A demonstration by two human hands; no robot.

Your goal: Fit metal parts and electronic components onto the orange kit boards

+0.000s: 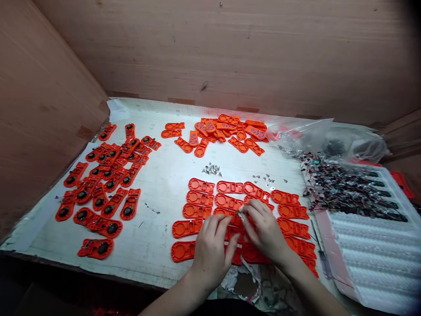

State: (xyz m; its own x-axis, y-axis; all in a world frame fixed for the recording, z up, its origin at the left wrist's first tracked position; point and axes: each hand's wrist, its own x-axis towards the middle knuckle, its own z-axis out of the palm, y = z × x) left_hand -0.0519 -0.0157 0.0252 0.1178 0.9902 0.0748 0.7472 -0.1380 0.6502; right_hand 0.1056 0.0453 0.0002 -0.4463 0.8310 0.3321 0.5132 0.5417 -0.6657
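Observation:
Several rows of orange plastic shells (199,198) lie on the white work surface (171,175). Over the middle of these rows is my left hand (213,248), its thumb apart from the fingers and its fingertips near one shell. My right hand (263,226) is just beside it, fingertips pinched around something small and metallic that I cannot make out clearly. Behind the rows sits a small pile of silvery metal pieces (212,169), with more pieces (268,179) scattered to its right.
Orange shells with black round parts (128,212) cover the left side. More orange shells (226,126) are heaped at the back. Clear plastic bags (305,136), a white foam tray (368,245) with wired parts (348,188) and a screwdriver (324,263) are at the right.

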